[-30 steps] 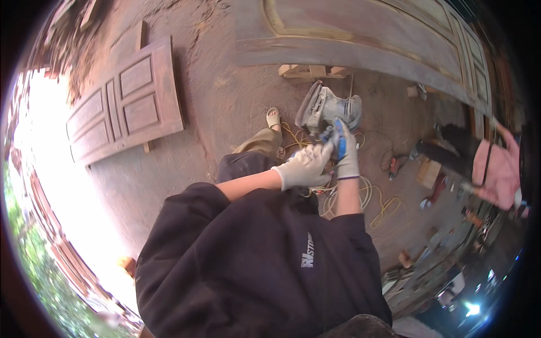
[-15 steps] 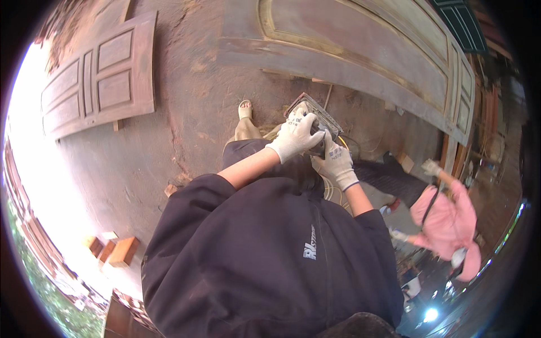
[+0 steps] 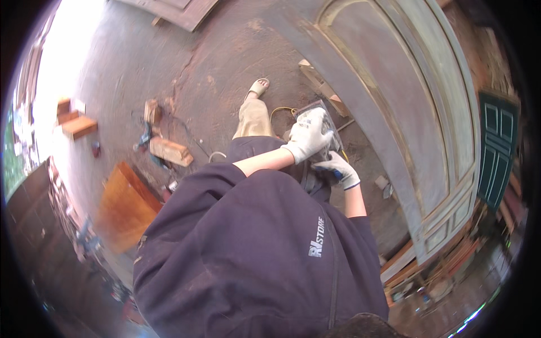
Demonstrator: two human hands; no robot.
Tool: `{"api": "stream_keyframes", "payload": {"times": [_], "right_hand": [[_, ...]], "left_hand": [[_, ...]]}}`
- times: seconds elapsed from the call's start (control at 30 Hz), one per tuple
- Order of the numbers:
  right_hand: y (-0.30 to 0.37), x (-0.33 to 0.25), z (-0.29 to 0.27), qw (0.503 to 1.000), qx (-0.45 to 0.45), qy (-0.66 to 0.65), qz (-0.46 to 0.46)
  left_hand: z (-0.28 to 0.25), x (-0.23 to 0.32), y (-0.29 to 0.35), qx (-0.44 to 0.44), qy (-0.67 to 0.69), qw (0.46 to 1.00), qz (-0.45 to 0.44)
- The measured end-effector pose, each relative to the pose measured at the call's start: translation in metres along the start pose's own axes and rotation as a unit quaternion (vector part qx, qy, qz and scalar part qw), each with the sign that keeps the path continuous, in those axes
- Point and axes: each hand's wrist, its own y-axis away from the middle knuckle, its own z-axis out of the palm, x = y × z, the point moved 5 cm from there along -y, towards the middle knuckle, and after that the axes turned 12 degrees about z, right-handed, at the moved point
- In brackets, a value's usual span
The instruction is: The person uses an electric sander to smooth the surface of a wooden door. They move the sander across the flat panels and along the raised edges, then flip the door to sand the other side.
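Observation:
In front of my waist I hold a power sander [image 3: 316, 105] with a flat rectangular pad, its far edge tilted up. My left hand [image 3: 308, 135], in a white work glove, is closed over the top of it. Gloved as well, my right hand [image 3: 342, 170] wraps the near end, beside a stretch of yellow cable. Most of the tool's body is hidden under the gloves. Just right of both hands lies a large greyish wooden door [image 3: 389, 107] with moulded panels, apart from the sander.
Wood blocks [image 3: 171, 151] and a blue power tool [image 3: 145, 137] lie on the floor to the left, near a brown wooden board [image 3: 127, 200]. Another door [image 3: 174, 10] is at the far left. A dark green panelled door [image 3: 497, 146] stands at the right, above stacked timber [image 3: 428, 262].
My view has swung left, so the large door appears turned and the co-worker in pink is out of sight. Both hands keep hold of the sander.

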Motion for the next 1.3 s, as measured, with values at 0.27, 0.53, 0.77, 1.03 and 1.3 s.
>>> {"api": "stream_keyframes", "payload": {"times": [0.27, 0.53, 0.77, 1.03, 1.3], "right_hand": [[-0.005, 0.046, -0.007, 0.939, 0.226, 0.259, 0.02], [-0.046, 0.062, -0.098, 0.81, 0.393, 0.429, 0.075], [-0.053, 0.049, -0.089, 0.836, 0.418, 0.356, -0.005], [-0.056, -0.072, 0.013, 0.839, 0.387, 0.335, -0.182], [0.0, -0.109, 0.049, 0.831, 0.412, 0.332, -0.171]], "left_hand": [[0.022, -0.023, 0.06, 0.117, 0.095, 0.989, 0.0], [0.149, -0.066, 0.072, 0.153, 0.431, 0.84, -0.291], [0.127, -0.087, 0.062, 0.134, 0.43, 0.826, -0.339], [-0.001, -0.101, 0.046, 0.235, 0.419, 0.863, -0.156], [-0.051, -0.056, 0.052, 0.251, 0.451, 0.848, -0.116]]}}
